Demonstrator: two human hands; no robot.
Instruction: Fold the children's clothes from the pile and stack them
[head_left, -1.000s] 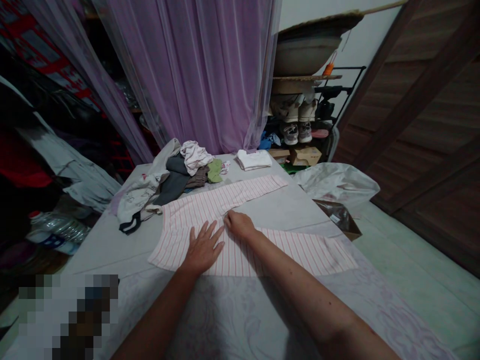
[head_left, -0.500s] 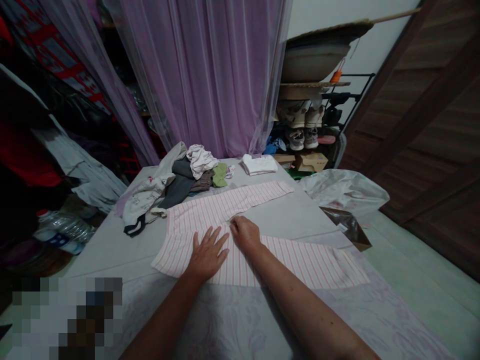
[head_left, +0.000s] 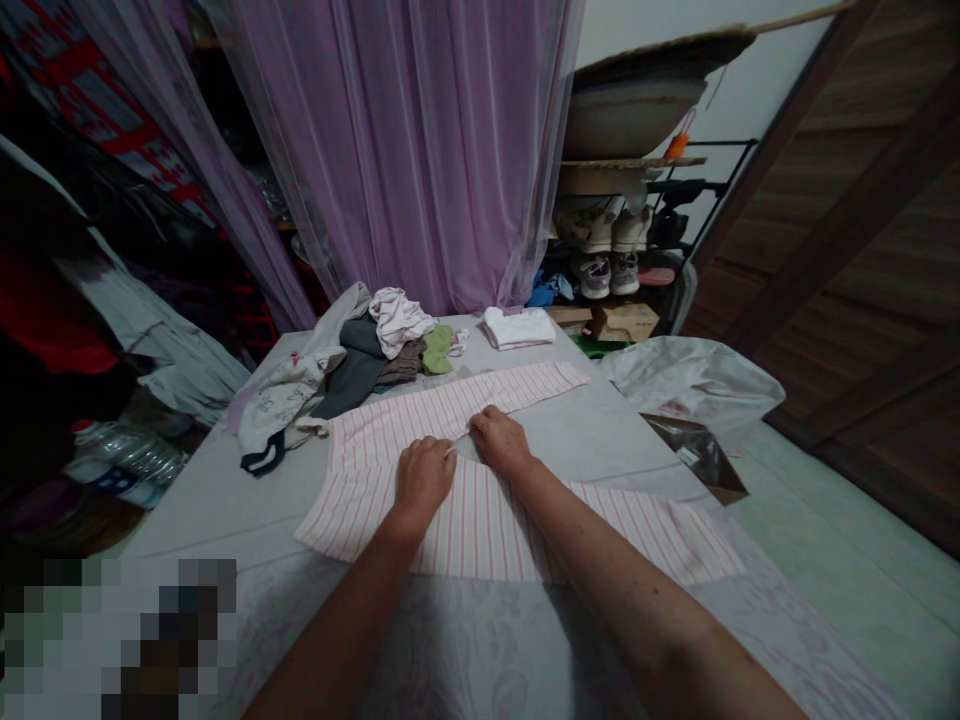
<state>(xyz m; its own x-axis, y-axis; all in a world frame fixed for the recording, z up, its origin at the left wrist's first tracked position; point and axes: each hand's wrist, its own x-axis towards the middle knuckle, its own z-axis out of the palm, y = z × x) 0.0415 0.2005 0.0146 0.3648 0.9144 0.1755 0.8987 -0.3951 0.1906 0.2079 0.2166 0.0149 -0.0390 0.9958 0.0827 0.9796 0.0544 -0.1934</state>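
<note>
Striped pants [head_left: 480, 520], white with pink lines, lie spread on the covered table [head_left: 480, 650], waist end to the left and both legs stretching right. My left hand [head_left: 426, 478] is closed on the fabric near the crotch, fingers curled at the seam. Just to its right, my right hand [head_left: 499, 437] pinches the pants where the two legs part. A short edge of cloth shows lifted between the two hands. The fingertips of both hands are partly hidden.
A heap of crumpled clothes [head_left: 360, 360] lies at the table's back left. A folded white cloth [head_left: 519, 328] rests at the back edge. A purple curtain [head_left: 420, 150] hangs behind. On the right stand a shoe rack [head_left: 622, 270], a plastic bag [head_left: 697, 375] and an open box [head_left: 694, 455].
My left hand, flat with spread fingers before, has moved up and closed on the fabric. My right hand has shifted slightly forward and right, still pinching the pants.
</note>
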